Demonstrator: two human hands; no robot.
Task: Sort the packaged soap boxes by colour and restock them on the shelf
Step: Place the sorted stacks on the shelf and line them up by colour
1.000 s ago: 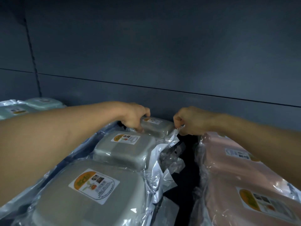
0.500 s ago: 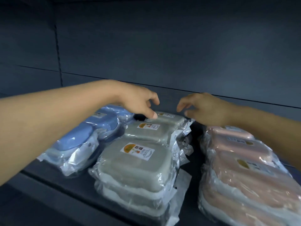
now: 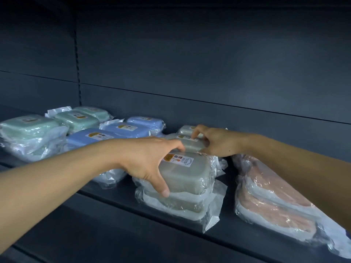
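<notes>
My left hand [image 3: 146,160] grips the front grey soap box [image 3: 187,172], thumb at its near edge, fingers curled over its top. Just behind that box, my right hand [image 3: 214,142] pinches the second grey box [image 3: 190,144]. Both are plastic-wrapped, rounded, labelled, on the dark shelf [image 3: 171,230].

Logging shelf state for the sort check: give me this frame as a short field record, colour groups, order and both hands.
shelf: dark shelf, four colour groups
order left to right: green boxes, blue boxes, grey boxes, pink boxes
stacking: front grey box sits on another grey box
left hand: left hand grips front top grey box, thumb on its near side
right hand: right hand fingers curled on the grey box behind
wrapping: clear plastic bags
</notes>
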